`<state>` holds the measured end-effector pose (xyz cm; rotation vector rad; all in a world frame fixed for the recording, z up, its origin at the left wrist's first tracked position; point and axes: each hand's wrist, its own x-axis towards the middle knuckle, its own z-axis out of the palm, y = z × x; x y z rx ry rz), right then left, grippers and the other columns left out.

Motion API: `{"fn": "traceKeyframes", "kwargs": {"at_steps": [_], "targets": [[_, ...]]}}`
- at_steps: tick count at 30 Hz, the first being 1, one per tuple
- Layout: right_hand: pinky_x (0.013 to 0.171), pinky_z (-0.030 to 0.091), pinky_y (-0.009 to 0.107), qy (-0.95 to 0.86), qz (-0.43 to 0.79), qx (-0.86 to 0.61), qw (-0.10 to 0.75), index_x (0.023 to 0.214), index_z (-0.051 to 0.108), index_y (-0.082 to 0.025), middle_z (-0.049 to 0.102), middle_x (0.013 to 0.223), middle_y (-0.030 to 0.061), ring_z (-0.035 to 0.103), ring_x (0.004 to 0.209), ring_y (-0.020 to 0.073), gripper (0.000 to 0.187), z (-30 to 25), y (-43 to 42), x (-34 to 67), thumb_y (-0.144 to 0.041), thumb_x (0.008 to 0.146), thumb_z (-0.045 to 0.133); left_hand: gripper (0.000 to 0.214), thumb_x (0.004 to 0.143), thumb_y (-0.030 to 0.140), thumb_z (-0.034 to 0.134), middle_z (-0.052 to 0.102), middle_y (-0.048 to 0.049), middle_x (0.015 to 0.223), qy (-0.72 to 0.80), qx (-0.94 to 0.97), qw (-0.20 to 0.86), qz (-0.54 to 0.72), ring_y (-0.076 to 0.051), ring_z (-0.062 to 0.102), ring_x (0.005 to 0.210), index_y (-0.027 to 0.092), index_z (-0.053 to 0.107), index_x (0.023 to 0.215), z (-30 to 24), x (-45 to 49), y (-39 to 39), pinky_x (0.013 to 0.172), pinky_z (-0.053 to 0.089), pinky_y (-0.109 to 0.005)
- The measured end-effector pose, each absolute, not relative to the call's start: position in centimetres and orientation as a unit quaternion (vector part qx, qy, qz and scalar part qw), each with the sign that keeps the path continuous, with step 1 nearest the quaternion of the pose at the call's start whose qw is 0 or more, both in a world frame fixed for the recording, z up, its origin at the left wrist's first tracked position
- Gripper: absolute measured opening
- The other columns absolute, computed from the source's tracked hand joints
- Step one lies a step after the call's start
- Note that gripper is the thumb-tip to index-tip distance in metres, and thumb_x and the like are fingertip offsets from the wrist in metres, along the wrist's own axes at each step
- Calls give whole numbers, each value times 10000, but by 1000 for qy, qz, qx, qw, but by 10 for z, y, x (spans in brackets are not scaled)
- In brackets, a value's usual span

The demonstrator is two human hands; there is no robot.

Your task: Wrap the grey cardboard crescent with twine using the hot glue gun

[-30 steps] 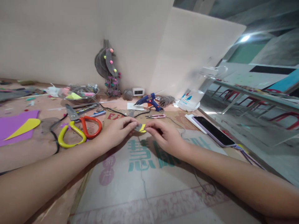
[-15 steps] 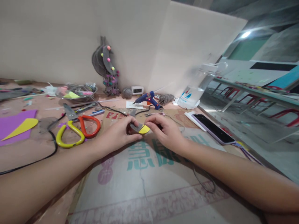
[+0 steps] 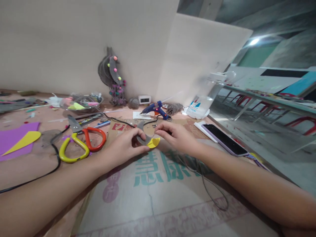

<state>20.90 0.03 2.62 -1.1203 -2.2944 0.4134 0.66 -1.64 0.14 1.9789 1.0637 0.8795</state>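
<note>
Toward the back left of the pink tabletop (image 3: 27,171), a clear dish (image 3: 93,109) heaped with small craft bits: a yellow-green piece (image 3: 77,106) near the front, pink pieces about it, most of the others too blurred to name. Toward the back right, a clear jug (image 3: 206,98) with a blue print low on its wall; no telling from here what is inside.

In the middle, between the hands, a grey felt crescent (image 3: 143,141) with a yellow piece (image 3: 154,143) at its lower right end. Left hand (image 3: 129,141) closed on the crescent, fingers over it and thumb below, yellow piece jutting out past the thumb tip. Right hand (image 3: 175,135) just above and right of the yellow piece, thumb and forefinger pinched on a thin strand (image 3: 153,135), too fine to tell thread from needle.

Around, from the left: a purple sheet (image 3: 14,133) under a yellow teardrop (image 3: 24,142); a black cord (image 3: 59,154); scissors (image 3: 75,124) with yellow and red handles, close beyond the left forearm; behind, a grey pompom ornament (image 3: 107,74), then a white clock (image 3: 144,99); a blue glue gun (image 3: 155,108), red light lit; a phone (image 3: 225,139) at the right. Below, a printed board (image 3: 123,200), partly blocked from view by the right forearm, with a grey cord (image 3: 223,208) looped on it.
</note>
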Motion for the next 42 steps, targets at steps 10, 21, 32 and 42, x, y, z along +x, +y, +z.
{"fn": "traceKeyframes", "kwargs": {"at_steps": [10, 21, 32, 42], "targets": [[571, 370, 219, -862, 195, -433, 178, 1076, 579, -193, 614, 686, -9, 527, 601, 107, 277, 15, 14, 227, -313, 863, 451, 243, 663, 351, 671, 552, 41, 639, 415, 760, 358, 349, -91, 491, 517, 203, 526, 790, -1, 6, -12, 448, 332, -181], [636, 401, 218, -887, 162, -393, 178, 854, 638, -151, 649, 776, 25, 549, 691, 115, 178, 10, 11, 221, -204, 852, 468, 215, 682, 332, 653, 560, 32, 709, 400, 776, 356, 334, -93, 489, 552, 206, 532, 808, -3, 6, -11, 464, 326, -183], [625, 384, 217, -887, 159, -394, 182, 817, 611, -146, 614, 733, 20, 517, 663, 111, 166, 8, 9, 219, -196, 853, 457, 239, 858, 354, 390, 605, 2, 809, 402, 778, 332, 350, -153, 553, 747, 228, 590, 894, 1, 2, -14, 649, 395, -232], [658, 395, 219, -880, 152, -396, 216, 820, 596, -141, 622, 772, 31, 537, 700, 117, 177, 3, 6, 214, -213, 860, 439, 261, 853, 281, 412, 413, 38, 640, 426, 765, 299, 380, -121, 438, 589, 237, 472, 1103, -9, 0, -6, 541, 318, -220]]}}
